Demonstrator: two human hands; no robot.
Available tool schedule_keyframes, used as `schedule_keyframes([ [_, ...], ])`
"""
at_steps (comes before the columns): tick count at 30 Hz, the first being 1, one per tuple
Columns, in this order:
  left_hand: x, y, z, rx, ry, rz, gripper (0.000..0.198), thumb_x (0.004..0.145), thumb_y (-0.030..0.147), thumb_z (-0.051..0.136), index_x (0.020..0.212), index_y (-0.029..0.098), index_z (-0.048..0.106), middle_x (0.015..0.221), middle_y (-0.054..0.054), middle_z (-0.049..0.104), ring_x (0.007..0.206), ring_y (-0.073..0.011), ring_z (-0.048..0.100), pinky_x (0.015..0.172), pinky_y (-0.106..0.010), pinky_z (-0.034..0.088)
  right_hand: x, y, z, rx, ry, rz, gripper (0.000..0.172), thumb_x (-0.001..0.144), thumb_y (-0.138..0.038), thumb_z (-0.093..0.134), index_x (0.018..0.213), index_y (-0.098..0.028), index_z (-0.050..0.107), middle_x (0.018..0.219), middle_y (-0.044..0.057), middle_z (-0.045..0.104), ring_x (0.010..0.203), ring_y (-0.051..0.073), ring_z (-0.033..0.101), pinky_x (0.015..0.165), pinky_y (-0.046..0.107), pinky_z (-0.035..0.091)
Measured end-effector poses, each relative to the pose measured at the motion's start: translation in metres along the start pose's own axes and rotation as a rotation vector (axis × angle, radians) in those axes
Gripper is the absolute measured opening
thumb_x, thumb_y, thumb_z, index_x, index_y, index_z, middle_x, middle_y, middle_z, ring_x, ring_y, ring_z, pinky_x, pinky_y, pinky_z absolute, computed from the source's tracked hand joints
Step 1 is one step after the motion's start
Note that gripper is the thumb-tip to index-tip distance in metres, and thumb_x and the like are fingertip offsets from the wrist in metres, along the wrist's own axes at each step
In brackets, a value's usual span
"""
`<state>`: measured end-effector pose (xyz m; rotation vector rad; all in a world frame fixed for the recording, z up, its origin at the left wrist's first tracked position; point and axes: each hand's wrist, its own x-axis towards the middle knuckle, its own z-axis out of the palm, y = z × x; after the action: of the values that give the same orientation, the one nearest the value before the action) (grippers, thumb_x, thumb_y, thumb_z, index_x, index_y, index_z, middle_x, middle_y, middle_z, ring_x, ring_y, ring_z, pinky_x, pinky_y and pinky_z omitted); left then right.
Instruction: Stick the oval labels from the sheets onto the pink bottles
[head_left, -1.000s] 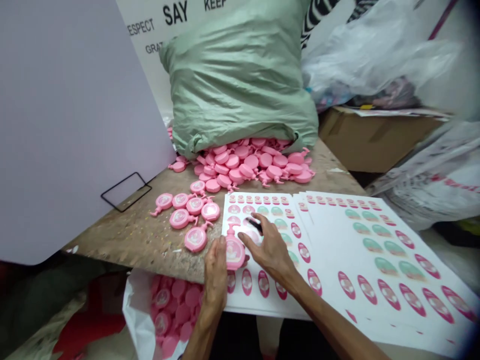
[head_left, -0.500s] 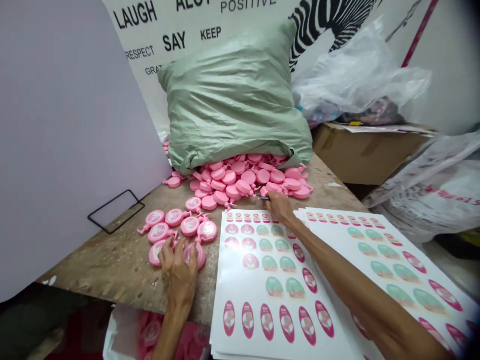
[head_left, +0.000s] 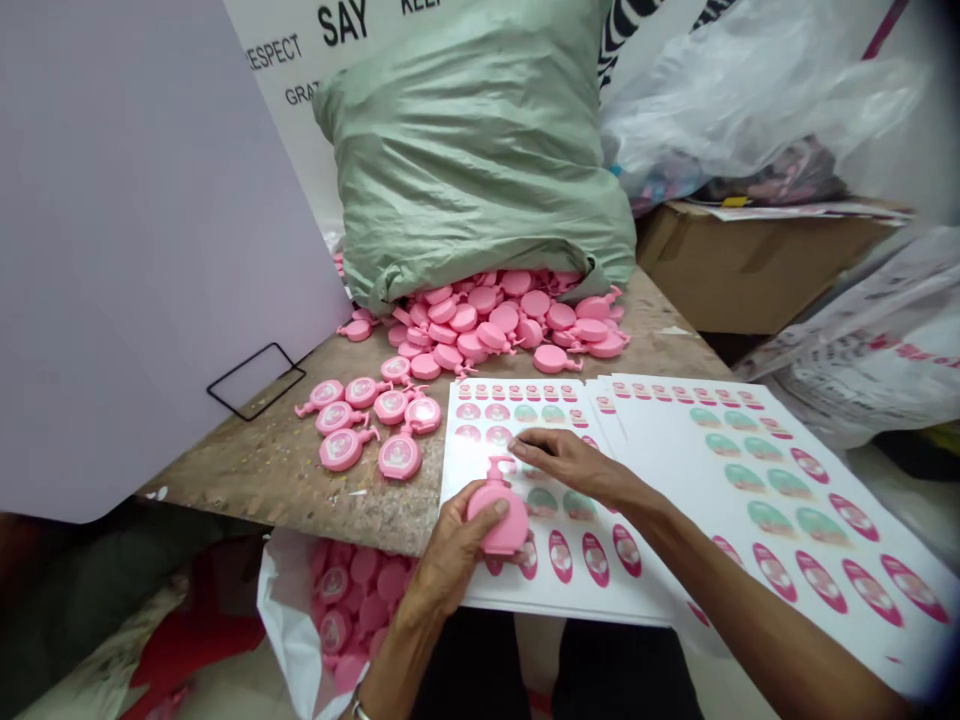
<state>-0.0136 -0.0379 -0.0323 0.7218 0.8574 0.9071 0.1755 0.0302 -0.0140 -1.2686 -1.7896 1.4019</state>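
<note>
My left hand point(head_left: 444, 560) is closed around a small flat pink toy pump bottle point(head_left: 496, 522), held upright over the lower left of a sticker sheet point(head_left: 480, 590). Its round face shows plain pink, with no label. Just to the right, my right hand point(head_left: 574, 462) hovers over the same sheet. Its fingers are pressed together, tips near the round pink stickers point(head_left: 496, 434); what they pinch, if anything, is too small to make out. Several labelled pink pump bottles point(head_left: 399, 455) lie on the table left of the sheet.
A heap of plain pink bottles point(head_left: 504, 318) spills from a green sack point(head_left: 480, 170) at the back. More sticker sheets point(head_left: 675, 480) lie at right. Below the table edge, a white bag point(head_left: 289, 610) holds pink bottles. A cardboard box point(head_left: 757, 265) stands back right.
My left hand has left the labelled bottles and now holds a plain pink one over the sheet. My right hand came back from the heap; the dark-tipped thing it held no longer shows.
</note>
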Motion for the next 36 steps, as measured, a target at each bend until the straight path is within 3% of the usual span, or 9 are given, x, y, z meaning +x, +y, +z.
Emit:
schedule_keyframes([
  [2, -0.002, -0.005, -0.004, -0.036, 0.135, 0.013, 0.038, 0.078, 0.038, 0.067, 0.103, 0.012, 0.056, 0.09, -0.012, 0.069, 0.058, -0.0145, 0.063, 0.051, -0.025, 0.051, 0.0, 0.014, 0.008, -0.266, 0.306, 0.003, 0.03, 0.089, -0.048, 0.047, 0.087, -0.02, 0.057, 0.08, 0.002, 0.059, 0.069, 0.015, 0.05, 0.064, 0.028, 0.035],
  [4, 0.002, -0.005, -0.006, -0.032, 0.222, 0.044, 0.039, 0.076, 0.038, 0.069, 0.101, 0.011, 0.056, 0.092, -0.013, 0.068, 0.059, -0.0147, 0.063, 0.048, -0.024, 0.051, 0.001, 0.028, 0.015, -0.51, 0.496, 0.004, 0.022, 0.091, -0.039, 0.045, 0.089, -0.02, 0.056, 0.082, 0.003, 0.062, 0.075, 0.019, 0.053, 0.069, 0.031, 0.034],
  [7, 0.014, -0.004, -0.005, -0.008, 0.267, 0.081, 0.043, 0.073, 0.04, 0.072, 0.103, 0.013, 0.057, 0.088, -0.009, 0.065, 0.062, -0.0174, 0.066, 0.046, -0.023, 0.051, 0.002, 0.044, 0.026, -0.77, 0.556, -0.086, 0.015, 0.09, -0.03, 0.047, 0.087, -0.02, 0.058, 0.081, 0.004, 0.064, 0.079, 0.021, 0.052, 0.072, 0.033, 0.03],
  [11, 0.025, -0.006, -0.002, 0.012, 0.29, 0.095, 0.045, 0.072, 0.04, 0.073, 0.104, 0.013, 0.057, 0.086, -0.006, 0.062, 0.063, -0.0188, 0.067, 0.048, -0.026, 0.055, 0.003, 0.053, 0.035, -0.906, 0.583, -0.19, 0.016, 0.091, -0.027, 0.046, 0.084, -0.019, 0.059, 0.076, 0.005, 0.064, 0.077, 0.021, 0.05, 0.07, 0.033, 0.026],
  [20, 0.024, -0.009, -0.005, 0.057, 0.239, 0.104, 0.044, 0.074, 0.04, 0.071, 0.107, 0.014, 0.057, 0.08, -0.003, 0.059, 0.063, -0.0191, 0.067, 0.049, -0.027, 0.056, 0.006, 0.058, 0.029, -0.74, 0.553, -0.164, 0.012, 0.084, -0.03, 0.058, 0.079, -0.02, 0.058, 0.072, 0.002, 0.062, 0.073, 0.019, 0.052, 0.069, 0.031, 0.029],
  [23, 0.025, -0.009, -0.006, 0.068, 0.241, 0.103, 0.043, 0.074, 0.04, 0.071, 0.106, 0.015, 0.058, 0.079, -0.002, 0.058, 0.063, -0.0185, 0.067, 0.05, -0.027, 0.056, 0.008, 0.055, 0.032, -0.767, 0.587, -0.127, 0.018, 0.08, -0.036, 0.064, 0.078, -0.02, 0.057, 0.071, 0.002, 0.062, 0.073, 0.02, 0.053, 0.071, 0.032, 0.03],
  [28, 0.024, -0.011, -0.007, 0.053, 0.233, 0.108, 0.042, 0.075, 0.041, 0.071, 0.107, 0.016, 0.058, 0.08, -0.001, 0.057, 0.062, -0.0158, 0.065, 0.052, -0.027, 0.057, 0.005, 0.05, 0.038, -0.745, 0.657, -0.228, 0.024, 0.08, -0.041, 0.064, 0.076, -0.019, 0.057, 0.069, 0.003, 0.06, 0.071, 0.02, 0.052, 0.074, 0.036, 0.034],
  [31, 0.023, -0.012, -0.008, 0.034, 0.243, 0.137, 0.041, 0.076, 0.041, 0.07, 0.105, 0.015, 0.058, 0.082, -0.002, 0.056, 0.062, -0.0135, 0.063, 0.054, -0.027, 0.057, 0.002, 0.049, 0.036, -0.532, 0.644, -0.215, 0.026, 0.076, -0.043, 0.067, 0.073, -0.02, 0.055, 0.068, 0.002, 0.059, 0.068, 0.018, 0.052, 0.07, 0.034, 0.038],
  [36, 0.023, -0.01, -0.007, -0.004, 0.249, 0.159, 0.044, 0.078, 0.047, 0.066, 0.106, 0.014, 0.057, 0.083, -0.005, 0.06, 0.066, -0.0154, 0.065, 0.057, -0.027, 0.058, -0.005, 0.031, 0.02, 0.025, 0.589, -0.039, 0.034, 0.074, -0.051, 0.067, 0.073, -0.02, 0.054, 0.066, -0.001, 0.057, 0.061, 0.013, 0.051, 0.058, 0.027, 0.04],
])
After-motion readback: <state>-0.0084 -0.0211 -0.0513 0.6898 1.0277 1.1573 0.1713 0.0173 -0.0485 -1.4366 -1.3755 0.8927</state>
